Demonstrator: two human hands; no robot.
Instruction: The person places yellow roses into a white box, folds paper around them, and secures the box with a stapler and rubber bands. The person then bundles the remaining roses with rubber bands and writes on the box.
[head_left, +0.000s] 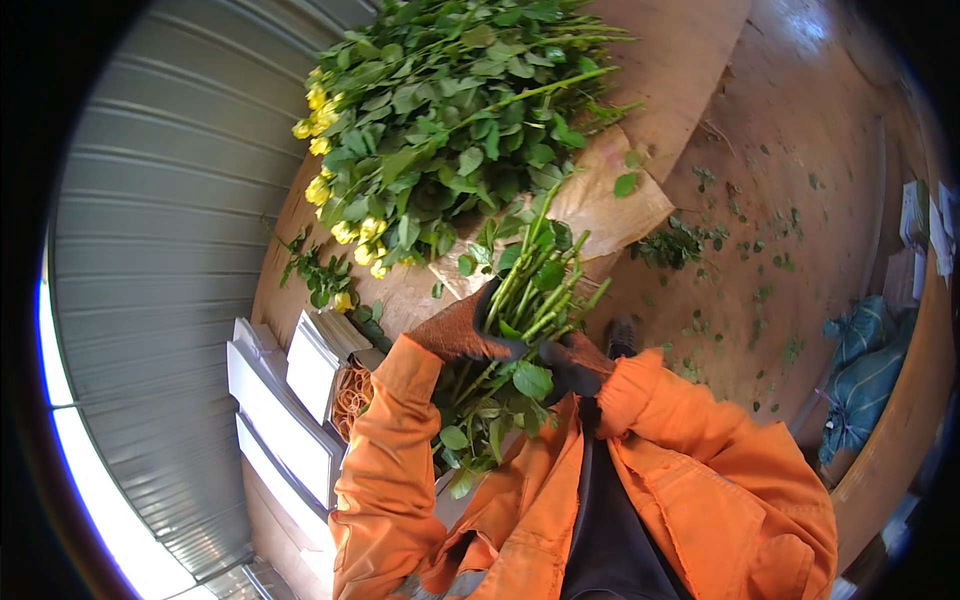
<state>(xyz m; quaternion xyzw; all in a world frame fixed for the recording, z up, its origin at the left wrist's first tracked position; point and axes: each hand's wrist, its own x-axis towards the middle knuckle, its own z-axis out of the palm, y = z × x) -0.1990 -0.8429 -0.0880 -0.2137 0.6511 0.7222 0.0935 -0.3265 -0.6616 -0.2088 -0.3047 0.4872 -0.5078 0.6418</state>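
Observation:
A bunch of leafy rose stems (536, 289) is held before my chest, its bare stem ends pointing up and right. My left hand (469, 326), in a brown and black work glove, is closed around the bunch from the left. On the other side my right hand (577, 360), gloved alike, presses against the stems; how its fingers lie is partly hidden by leaves. The flower heads of this bunch do not show. Beyond my hands a large heap of yellow roses (450, 127) lies on the table, heads to the left and stems to the right.
Brown paper (622, 195) lies under the heap's edge. Stacks of white cardboard (289, 405) and a box of rubber bands (352, 397) stand at the left, near a corrugated metal wall (172, 187). Fallen leaves (675, 244) litter the floor at right, where blue-green sacks (862, 382) lie.

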